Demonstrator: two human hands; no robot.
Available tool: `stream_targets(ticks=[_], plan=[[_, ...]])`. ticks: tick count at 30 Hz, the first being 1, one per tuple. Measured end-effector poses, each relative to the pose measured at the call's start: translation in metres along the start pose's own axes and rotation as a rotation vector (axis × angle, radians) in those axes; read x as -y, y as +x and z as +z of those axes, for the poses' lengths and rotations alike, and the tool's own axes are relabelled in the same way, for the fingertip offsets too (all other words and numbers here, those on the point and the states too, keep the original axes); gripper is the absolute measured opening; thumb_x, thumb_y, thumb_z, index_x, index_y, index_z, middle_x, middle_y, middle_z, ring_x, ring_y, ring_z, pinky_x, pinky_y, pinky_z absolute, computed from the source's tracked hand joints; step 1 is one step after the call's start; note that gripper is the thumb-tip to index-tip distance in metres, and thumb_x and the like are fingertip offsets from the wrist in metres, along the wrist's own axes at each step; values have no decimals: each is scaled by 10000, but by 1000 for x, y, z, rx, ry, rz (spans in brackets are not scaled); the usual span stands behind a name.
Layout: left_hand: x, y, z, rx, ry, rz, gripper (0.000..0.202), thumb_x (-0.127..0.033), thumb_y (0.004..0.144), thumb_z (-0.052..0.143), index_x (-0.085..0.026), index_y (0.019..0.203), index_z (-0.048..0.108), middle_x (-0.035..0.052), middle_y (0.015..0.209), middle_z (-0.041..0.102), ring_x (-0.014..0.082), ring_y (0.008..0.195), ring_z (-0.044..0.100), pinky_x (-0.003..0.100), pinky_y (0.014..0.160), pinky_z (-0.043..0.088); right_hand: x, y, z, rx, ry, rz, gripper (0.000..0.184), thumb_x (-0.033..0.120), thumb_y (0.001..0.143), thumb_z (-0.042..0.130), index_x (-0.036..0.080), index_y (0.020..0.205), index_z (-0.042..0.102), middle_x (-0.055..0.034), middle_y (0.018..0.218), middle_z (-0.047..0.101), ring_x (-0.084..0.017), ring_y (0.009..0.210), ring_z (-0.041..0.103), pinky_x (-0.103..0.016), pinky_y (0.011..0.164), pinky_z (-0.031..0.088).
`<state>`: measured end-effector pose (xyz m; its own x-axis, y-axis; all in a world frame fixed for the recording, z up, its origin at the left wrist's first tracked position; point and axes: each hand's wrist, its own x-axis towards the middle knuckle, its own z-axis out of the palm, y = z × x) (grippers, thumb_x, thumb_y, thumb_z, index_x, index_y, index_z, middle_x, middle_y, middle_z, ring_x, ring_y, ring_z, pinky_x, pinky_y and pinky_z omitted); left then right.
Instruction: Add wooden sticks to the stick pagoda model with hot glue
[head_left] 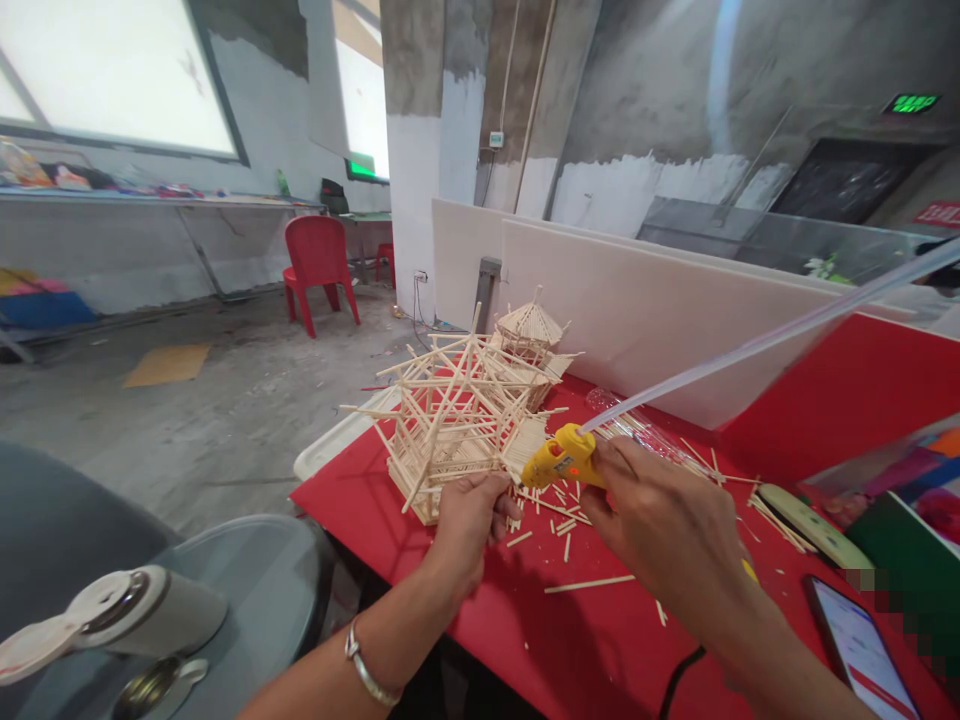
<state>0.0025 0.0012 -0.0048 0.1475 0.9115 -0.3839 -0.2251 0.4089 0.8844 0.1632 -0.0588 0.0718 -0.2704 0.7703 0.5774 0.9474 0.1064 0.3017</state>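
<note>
My right hand (pixel 667 520) is closed around a yellow hot glue gun (pixel 561 456), its nozzle pointing down and left. A long translucent glue stick (pixel 750 350) runs from the gun's back toward the upper right. At the front corner of a pavilion model made of thin wooden sticks (pixel 450 420), my left hand (pixel 472 510) is pinched together, close to the nozzle. What lies between its fingertips is too small to make out. Behind stands a smaller finished-looking stick pavilion (pixel 529 330) with a pointed roof.
Cut stick pieces (pixel 566 545) litter the red table (pixel 480 620). To the right lie a phone (pixel 859 640), a pale green oblong case (pixel 814 525) and clear-wrapped sticks (pixel 637 425). A white board (pixel 600 290) borders the back. At left, a grey stool (pixel 255 570) bears a white flask (pixel 161 605).
</note>
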Motion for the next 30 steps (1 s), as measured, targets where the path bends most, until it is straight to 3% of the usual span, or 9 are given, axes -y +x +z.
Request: stream_targets(ticks=[12, 23, 30], plan=[[0, -1, 0, 3, -8, -10, 204, -331, 657, 581, -157, 552, 564, 6, 429, 590, 49, 273, 366, 184, 317, 188, -4, -2, 3, 11, 5, 11, 166, 238, 824, 538, 201, 968, 613, -2, 790, 670, -148, 626, 585, -291, 559, 301], [-1, -2, -1, 13, -22, -15, 197, -339, 642, 600, -152, 587, 574, 6, 444, 601, 46, 271, 367, 176, 308, 193, -7, -4, 3, 3, 29, 42, 220, 262, 815, 539, 216, 1017, 613, -30, 967, 708, -161, 704, 632, -304, 577, 345], [-7, -10, -5, 8, -30, -32, 213, -327, 630, 598, -124, 678, 645, 3, 435, 597, 48, 272, 376, 165, 299, 201, -10, -3, -2, -32, 12, 63, 188, 287, 799, 557, 213, 960, 621, -4, 833, 689, -155, 709, 632, -287, 571, 334]])
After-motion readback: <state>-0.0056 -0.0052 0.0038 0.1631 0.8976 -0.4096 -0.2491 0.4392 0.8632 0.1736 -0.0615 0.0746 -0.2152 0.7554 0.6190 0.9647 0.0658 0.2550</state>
